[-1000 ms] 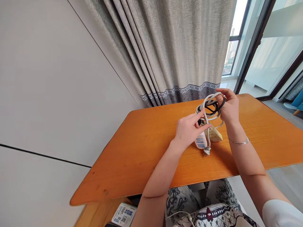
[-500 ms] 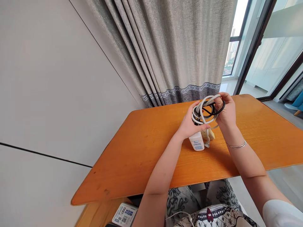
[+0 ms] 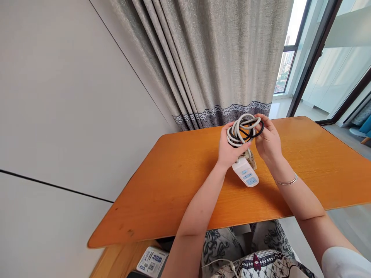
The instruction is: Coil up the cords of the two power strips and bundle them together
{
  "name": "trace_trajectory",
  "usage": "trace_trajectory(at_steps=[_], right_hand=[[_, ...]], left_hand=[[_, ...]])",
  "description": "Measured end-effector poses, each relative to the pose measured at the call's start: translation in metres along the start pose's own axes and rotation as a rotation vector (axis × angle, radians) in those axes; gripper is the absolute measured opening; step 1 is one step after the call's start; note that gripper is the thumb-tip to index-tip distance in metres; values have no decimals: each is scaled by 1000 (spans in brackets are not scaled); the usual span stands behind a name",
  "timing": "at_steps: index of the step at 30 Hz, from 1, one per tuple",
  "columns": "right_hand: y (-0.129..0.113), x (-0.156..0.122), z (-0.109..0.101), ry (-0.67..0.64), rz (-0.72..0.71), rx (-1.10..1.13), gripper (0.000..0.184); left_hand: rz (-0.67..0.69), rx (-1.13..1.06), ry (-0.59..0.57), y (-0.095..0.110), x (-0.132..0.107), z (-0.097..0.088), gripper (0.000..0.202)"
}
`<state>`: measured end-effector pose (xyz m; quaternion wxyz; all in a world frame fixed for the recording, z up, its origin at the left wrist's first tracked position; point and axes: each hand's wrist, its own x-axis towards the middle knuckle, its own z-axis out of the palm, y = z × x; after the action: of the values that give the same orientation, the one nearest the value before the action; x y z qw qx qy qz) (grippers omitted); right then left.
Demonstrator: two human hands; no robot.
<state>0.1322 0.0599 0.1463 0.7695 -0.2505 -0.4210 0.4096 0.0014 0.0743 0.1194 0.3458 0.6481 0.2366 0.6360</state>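
Observation:
Both my hands hold a coiled bundle of white and black cables (image 3: 242, 130) above an orange wooden table (image 3: 179, 185). My left hand (image 3: 230, 148) grips the left side of the coil, fingers curled round it. On the right side of the coil my right hand (image 3: 268, 141) is closed, a thin bracelet on its wrist. A white power strip (image 3: 247, 173) with blue sockets hangs from the cables, its lower end resting on the table. A yellowish second strip (image 3: 251, 159) shows partly behind it.
A grey curtain (image 3: 220, 58) hangs behind the table, with a plain wall to the left and glass doors (image 3: 327, 58) to the right. Under the table's near edge lies a small printed box (image 3: 152, 261). Patterned fabric (image 3: 255, 258) covers my lap.
The loose white cord and plug have been gathered into the coil. My left hand rose from the plug to grip the coil. The white power strip swung so its socket face now shows.

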Motion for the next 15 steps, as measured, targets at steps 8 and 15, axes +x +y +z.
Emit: trace_trajectory(at_steps=[8,15], right_hand=[[15,-4,7,-198,156,-166,38],[5,-3,-1,-316,129,-280,48]], left_hand=[[-102,-159,113,4,5,-10,76],[90,86,192,6,12,-21,78]])
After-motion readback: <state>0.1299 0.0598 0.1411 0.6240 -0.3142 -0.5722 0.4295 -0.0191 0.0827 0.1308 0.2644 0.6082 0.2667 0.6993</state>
